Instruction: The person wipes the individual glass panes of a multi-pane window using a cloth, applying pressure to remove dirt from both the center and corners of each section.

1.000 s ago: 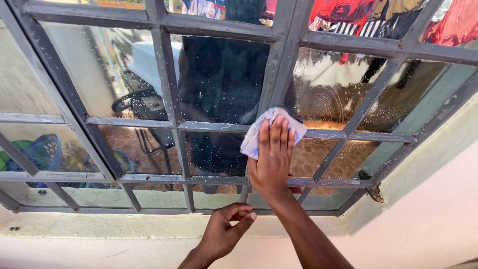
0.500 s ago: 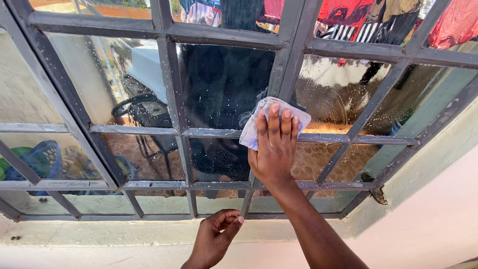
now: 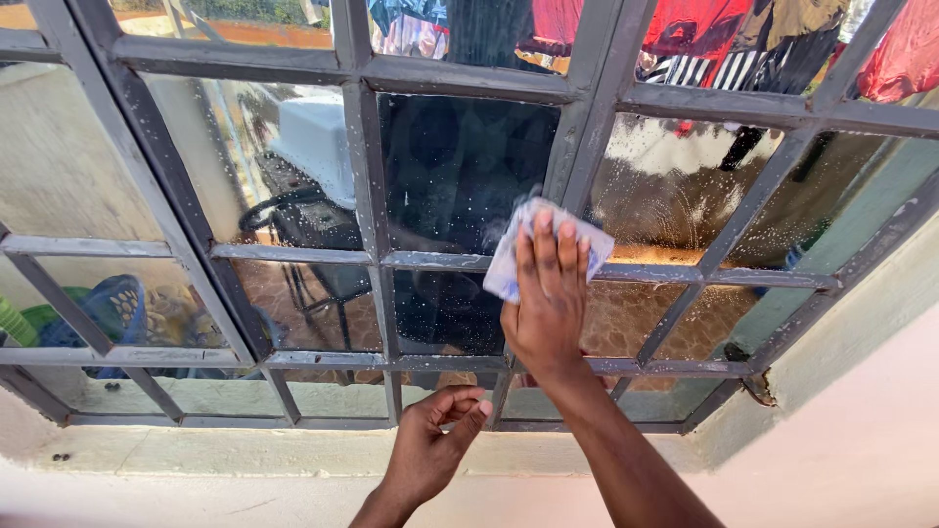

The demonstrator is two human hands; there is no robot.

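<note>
My right hand (image 3: 546,303) presses a pale blue-white cloth (image 3: 518,246) flat against a grey metal window frame (image 3: 372,244), where a vertical bar crosses a horizontal one. The fingers lie spread over the cloth. The glass panes (image 3: 460,166) around it carry soapy streaks and droplets. Below, my left hand (image 3: 435,445) rests near the bottom frame bar and the sill, fingers loosely curled, holding nothing.
A painted concrete sill (image 3: 245,455) runs under the window, with a pale wall (image 3: 861,411) at the right. The glass reflects hanging clothes (image 3: 704,29), a dark chair (image 3: 303,220) and a blue basket (image 3: 108,308).
My right hand has kept the cloth pressed to the frame junction, sliding it slightly up. The view has shifted a little to the right; my left hand stays by the sill.
</note>
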